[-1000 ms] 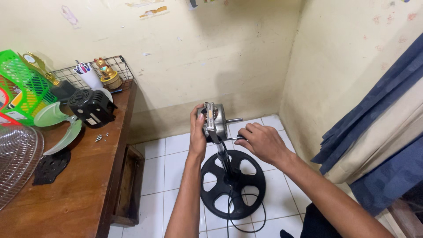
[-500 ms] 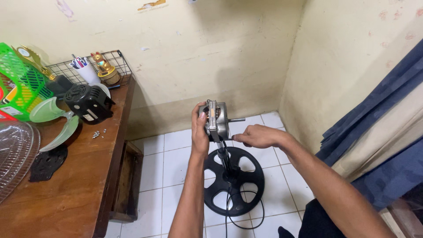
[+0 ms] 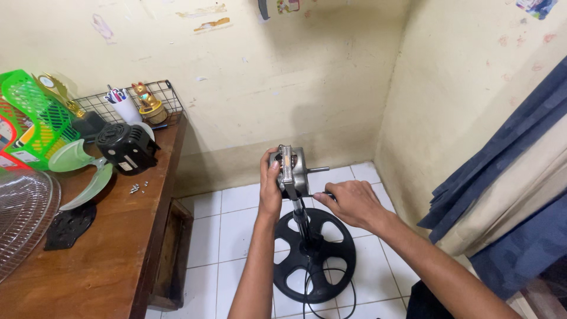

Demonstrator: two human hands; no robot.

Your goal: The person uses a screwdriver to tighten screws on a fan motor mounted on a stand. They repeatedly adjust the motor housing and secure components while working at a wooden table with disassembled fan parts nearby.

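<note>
The left hand point(image 3: 270, 192) is clamped around the bare fan motor point(image 3: 289, 168) atop its stand point(image 3: 302, 221), over the tiled floor near the room's corner. The right hand point(image 3: 348, 204) is closed on a small dark tool point(image 3: 322, 194) just below the motor; what its tip meets is hidden. The fan looks largely stripped: green blade point(image 3: 82, 171), black rear housing point(image 3: 127, 147), wire guard point(image 3: 23, 218) and loose screws point(image 3: 137, 188) lie on the tabletop point(image 3: 106, 266), toward its back edge.

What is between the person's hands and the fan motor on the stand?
Nothing visible is. The left hand already grips the side of the bare fan motor on top of the stand pole. The right hand is just under the motor, pinching a thin dark tool that points at the motor's underside.
</note>
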